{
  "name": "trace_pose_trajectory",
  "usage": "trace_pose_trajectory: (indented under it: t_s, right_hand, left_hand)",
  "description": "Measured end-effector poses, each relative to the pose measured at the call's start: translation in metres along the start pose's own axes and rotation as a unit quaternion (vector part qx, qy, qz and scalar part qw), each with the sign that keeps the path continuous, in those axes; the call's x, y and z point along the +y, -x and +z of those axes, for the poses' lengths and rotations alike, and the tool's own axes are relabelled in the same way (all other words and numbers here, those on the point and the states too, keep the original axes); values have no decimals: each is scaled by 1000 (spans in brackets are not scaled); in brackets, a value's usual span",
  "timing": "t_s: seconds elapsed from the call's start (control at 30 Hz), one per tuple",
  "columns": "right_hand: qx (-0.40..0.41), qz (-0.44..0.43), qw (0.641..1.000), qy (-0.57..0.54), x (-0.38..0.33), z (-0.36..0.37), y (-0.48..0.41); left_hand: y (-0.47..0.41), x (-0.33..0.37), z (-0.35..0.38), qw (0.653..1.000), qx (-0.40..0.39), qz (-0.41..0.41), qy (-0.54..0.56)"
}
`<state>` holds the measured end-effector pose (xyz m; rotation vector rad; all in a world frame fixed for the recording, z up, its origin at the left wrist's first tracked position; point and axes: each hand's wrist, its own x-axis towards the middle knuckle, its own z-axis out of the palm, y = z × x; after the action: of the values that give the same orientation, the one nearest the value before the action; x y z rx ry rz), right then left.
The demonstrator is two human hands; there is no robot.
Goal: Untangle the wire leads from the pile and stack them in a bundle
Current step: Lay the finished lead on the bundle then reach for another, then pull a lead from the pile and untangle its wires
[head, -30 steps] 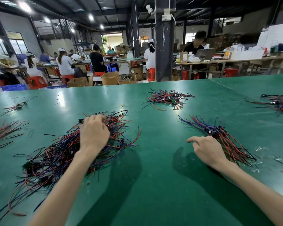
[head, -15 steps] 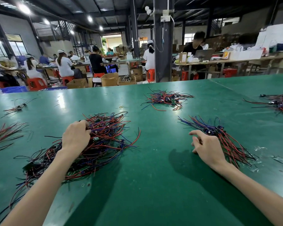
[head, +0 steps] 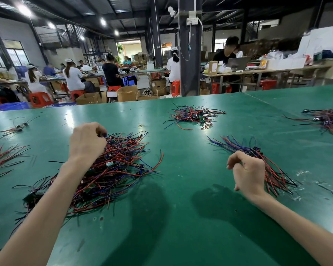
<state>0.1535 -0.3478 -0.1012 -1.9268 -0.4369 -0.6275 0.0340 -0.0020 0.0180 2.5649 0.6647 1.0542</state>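
Wire leads (head: 123, 150) are pinched atop the pile (head: 108, 175) by the left hand (head: 86, 143); right of the pile, past bare table (head: 190, 189), the right hand (head: 247, 173) is curled empty beside the bundle (head: 273, 169). Boxes (head: 126, 94) beyond the pile: contents hidden.

Tangled pile (head: 112, 169) on table (head: 181, 227), under left hand (head: 86, 143) and spreading to its right. Bundle (head: 273, 169) just right of right hand (head: 247, 171). Another heap (head: 194, 116) lies beyond, between both hands. Loose leads (head: 4, 160) lie left of left hand.
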Motion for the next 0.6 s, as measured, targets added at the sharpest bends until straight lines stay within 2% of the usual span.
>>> trace_pose_trajectory:
  t_s: [0.07,0.2,0.47,0.6]
  right_hand:
    - [-12,-21,1000,5,3,4,1]
    - [-37,-58,998,5,5,11,-1]
    - [-46,-66,997,19,4,8,0]
    - [-11,-88,995,48,2,5,-1]
  left_hand:
    - [-5,4,-6,999,16,22,-23]
    - [-14,5,-13,999,-1,13,-29]
    - [-3,10,-15,982,177,56,11]
    - [3,18,-13,963,230,121,-67]
